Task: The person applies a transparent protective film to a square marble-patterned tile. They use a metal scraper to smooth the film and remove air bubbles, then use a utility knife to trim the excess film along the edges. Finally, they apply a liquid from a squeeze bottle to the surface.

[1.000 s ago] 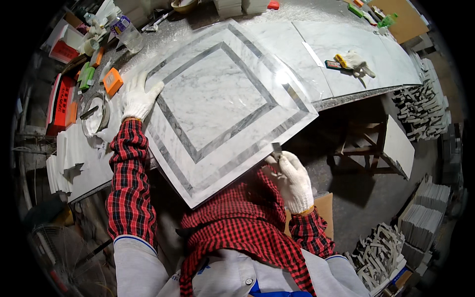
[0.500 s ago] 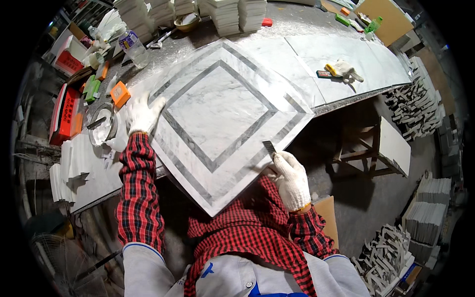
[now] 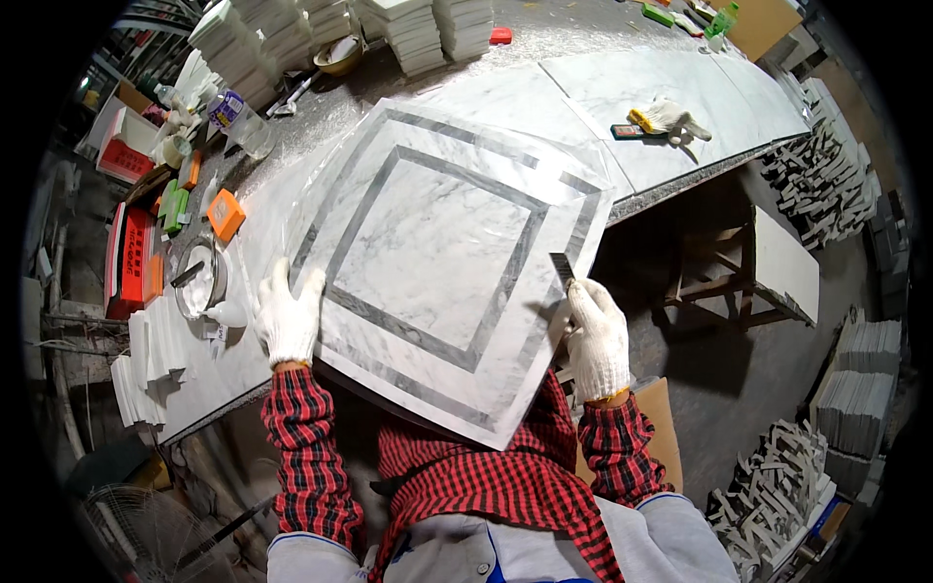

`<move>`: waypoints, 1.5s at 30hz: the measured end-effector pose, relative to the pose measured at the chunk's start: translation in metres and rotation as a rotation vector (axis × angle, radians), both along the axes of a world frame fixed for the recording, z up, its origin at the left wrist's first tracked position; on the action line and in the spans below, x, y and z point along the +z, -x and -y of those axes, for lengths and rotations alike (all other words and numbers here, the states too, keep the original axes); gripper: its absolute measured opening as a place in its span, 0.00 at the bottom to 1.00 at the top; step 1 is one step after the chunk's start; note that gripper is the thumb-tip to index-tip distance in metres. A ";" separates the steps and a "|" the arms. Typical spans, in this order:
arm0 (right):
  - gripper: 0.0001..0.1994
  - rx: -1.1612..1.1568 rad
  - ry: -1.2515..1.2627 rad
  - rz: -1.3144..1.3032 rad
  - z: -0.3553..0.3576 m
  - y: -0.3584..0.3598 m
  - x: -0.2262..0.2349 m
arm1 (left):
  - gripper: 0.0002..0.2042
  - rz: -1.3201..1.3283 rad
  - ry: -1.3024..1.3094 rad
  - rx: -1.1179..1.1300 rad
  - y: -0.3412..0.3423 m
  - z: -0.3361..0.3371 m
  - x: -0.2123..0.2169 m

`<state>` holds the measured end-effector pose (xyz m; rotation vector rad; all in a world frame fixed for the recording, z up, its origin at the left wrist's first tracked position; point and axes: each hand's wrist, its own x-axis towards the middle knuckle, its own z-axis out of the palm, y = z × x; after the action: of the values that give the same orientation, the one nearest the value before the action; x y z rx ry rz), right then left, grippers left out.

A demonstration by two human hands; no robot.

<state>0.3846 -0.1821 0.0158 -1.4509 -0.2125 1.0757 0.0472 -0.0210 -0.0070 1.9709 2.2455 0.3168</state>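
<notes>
A square white marble panel (image 3: 437, 262) with two grey inlaid frames lies corner-on over the edge of the workbench (image 3: 544, 39), its near corner hanging toward my chest. My left hand (image 3: 288, 313), in a white glove, presses flat on the panel's left corner. My right hand (image 3: 596, 335), also gloved, grips a small dark flat blade (image 3: 563, 269) held upright against the panel's right edge.
Stacks of white tiles (image 3: 408, 29) stand at the back of the bench. An orange block (image 3: 225, 215), a round tin (image 3: 197, 282), bottles and red boxes (image 3: 131, 262) crowd the left. A glove and tool (image 3: 661, 119) lie on slabs at right. Tile piles (image 3: 826, 175) line the floor.
The view has shifted so the panel sits lower and closer. My right hand has moved up along the panel's right edge with the blade; my left hand stays on the left corner.
</notes>
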 end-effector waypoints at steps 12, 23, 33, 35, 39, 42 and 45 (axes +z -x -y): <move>0.14 -0.137 0.022 0.398 -0.017 -0.040 -0.030 | 0.34 0.079 0.115 -0.012 -0.037 0.066 0.028; 0.16 -0.034 -0.103 0.320 -0.011 -0.060 -0.048 | 0.28 0.247 0.095 0.243 0.055 0.086 0.043; 0.18 -0.053 -0.067 0.545 -0.017 -0.060 -0.066 | 0.30 1.766 0.506 0.423 0.027 0.124 -0.035; 0.18 -0.076 -0.066 0.570 -0.018 -0.059 -0.072 | 0.24 1.876 0.348 0.502 0.004 0.119 -0.044; 0.17 -0.101 -0.081 0.588 -0.017 -0.064 -0.078 | 0.20 1.914 0.285 0.363 -0.005 0.138 -0.046; 0.16 -0.052 -0.112 0.629 -0.014 -0.075 -0.083 | 0.21 1.995 0.315 0.367 -0.008 0.172 -0.046; 0.15 -0.033 -0.111 0.693 -0.012 -0.080 -0.084 | 0.22 2.052 0.338 0.375 -0.011 0.208 -0.056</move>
<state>0.4642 -0.1703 -0.0678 -1.6721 -0.7233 0.4879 0.0583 -0.2289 -0.0629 0.2375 0.9321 1.1228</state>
